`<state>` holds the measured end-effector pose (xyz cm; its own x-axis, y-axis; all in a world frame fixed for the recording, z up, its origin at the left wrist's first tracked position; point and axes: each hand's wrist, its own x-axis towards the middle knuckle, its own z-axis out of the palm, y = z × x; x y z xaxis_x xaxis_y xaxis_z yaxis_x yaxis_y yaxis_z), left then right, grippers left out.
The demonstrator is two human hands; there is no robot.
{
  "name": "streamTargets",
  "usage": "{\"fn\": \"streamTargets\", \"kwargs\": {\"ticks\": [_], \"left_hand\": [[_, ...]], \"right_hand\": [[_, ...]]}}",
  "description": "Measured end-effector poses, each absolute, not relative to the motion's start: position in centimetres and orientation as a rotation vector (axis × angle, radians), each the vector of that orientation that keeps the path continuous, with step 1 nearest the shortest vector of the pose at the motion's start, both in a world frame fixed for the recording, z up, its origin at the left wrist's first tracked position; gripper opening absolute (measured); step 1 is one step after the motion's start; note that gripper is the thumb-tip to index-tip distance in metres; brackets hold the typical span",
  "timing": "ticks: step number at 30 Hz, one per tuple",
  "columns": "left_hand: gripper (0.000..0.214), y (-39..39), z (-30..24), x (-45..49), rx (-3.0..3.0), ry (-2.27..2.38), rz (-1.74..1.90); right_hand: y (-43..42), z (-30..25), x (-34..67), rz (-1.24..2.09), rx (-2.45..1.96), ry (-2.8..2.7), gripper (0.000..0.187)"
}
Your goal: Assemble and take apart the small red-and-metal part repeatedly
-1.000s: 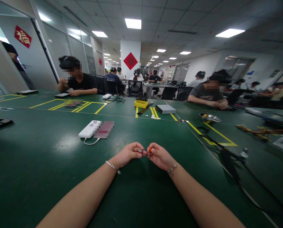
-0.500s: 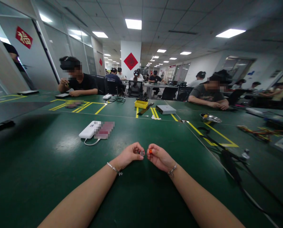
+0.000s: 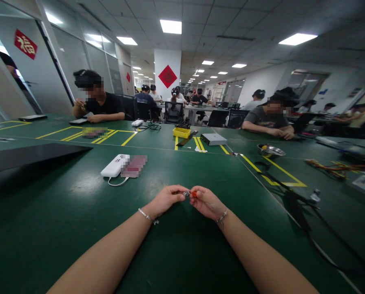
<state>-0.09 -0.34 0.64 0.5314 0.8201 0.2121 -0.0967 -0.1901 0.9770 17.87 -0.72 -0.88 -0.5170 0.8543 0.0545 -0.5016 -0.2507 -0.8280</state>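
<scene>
My left hand [image 3: 169, 199] pinches a small silvery metal piece [image 3: 186, 193] between thumb and fingers; its exact kind is too small to make out. Facing it, my right hand [image 3: 206, 202] is closed on a small orange piece [image 3: 194, 194], mostly covered by the fingertips. The two pieces are side by side, and the fingertips of both hands almost meet. Whether the pieces touch I cannot tell. Both hands are held just above the green table [image 3: 158, 249].
A white power bank [image 3: 115, 165] is cabled to a blurred flat object [image 3: 133, 166] at left. Farther off are a yellow tray [image 3: 181, 132] and a grey box [image 3: 213, 139]. Black cables [image 3: 295, 210] and a metal dish [image 3: 271, 150] lie right. Two people sit across the table.
My left hand has come closer to my right, its fingers now straighter, bringing the metal piece beside the orange one. A dark panel at left reaches farther into view.
</scene>
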Motion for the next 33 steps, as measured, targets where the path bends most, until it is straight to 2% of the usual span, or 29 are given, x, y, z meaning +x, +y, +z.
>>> {"fn": "streamTargets", "kwargs": {"ticks": [7,18,25,33], "left_hand": [[0.028,-0.5,1.0,-0.1,1.517,0.634,0.906],[0.019,0.0,0.3,0.4,1.367,0.626,0.968],[0.015,-0.5,0.8,1.0,1.841,1.022,1.163],[0.011,-1.2,1.2,1.1,2.148,1.115,1.281]], "right_hand": [[-0.9,-0.6,17.8,1.918,-0.473,-1.091,0.019],[-0.8,-0.3,17.8,1.824,-0.475,-1.036,0.017],[-0.6,-0.3,17.6,1.766,-0.559,-0.999,0.019],[-0.8,0.1,17.0,1.632,-0.75,-0.967,0.021]]}}
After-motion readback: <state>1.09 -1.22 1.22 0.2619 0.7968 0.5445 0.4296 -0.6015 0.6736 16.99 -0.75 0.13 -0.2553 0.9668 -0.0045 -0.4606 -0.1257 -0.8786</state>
